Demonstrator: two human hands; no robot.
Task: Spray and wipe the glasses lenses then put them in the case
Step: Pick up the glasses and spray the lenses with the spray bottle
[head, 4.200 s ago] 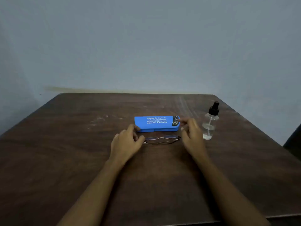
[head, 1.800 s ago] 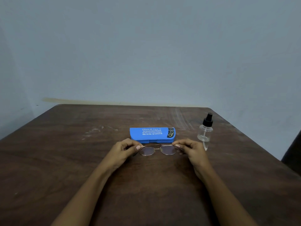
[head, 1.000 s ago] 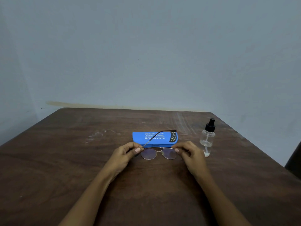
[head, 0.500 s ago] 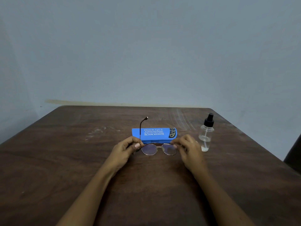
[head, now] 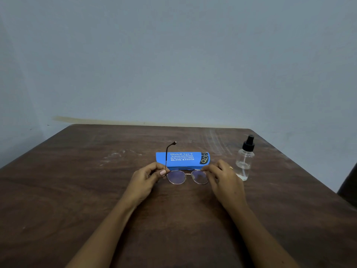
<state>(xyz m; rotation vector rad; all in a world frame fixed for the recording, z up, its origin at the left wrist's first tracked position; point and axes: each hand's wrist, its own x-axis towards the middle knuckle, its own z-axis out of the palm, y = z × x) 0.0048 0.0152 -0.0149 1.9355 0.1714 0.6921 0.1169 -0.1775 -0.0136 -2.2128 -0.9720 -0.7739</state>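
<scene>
Thin metal-framed glasses (head: 187,176) are held just above the brown table, lenses facing me. My left hand (head: 147,178) pinches the frame's left corner, where one temple arm stands unfolded and points up and away. My right hand (head: 222,178) pinches the right corner; the other temple arm lies folded behind the lenses. Directly behind the glasses lies a closed blue case (head: 182,159) with white lettering. A clear spray bottle (head: 245,161) with a black pump top stands upright to the right of my right hand.
The dark wooden table (head: 77,190) reaches back to a plain grey-blue wall. Its right edge runs diagonally behind the bottle. A dark object (head: 350,182) shows past the table at the far right.
Both hands have lifted the glasses from the table and turned the lenses toward me. The left temple arm has swung open from folded to pointing upward.
</scene>
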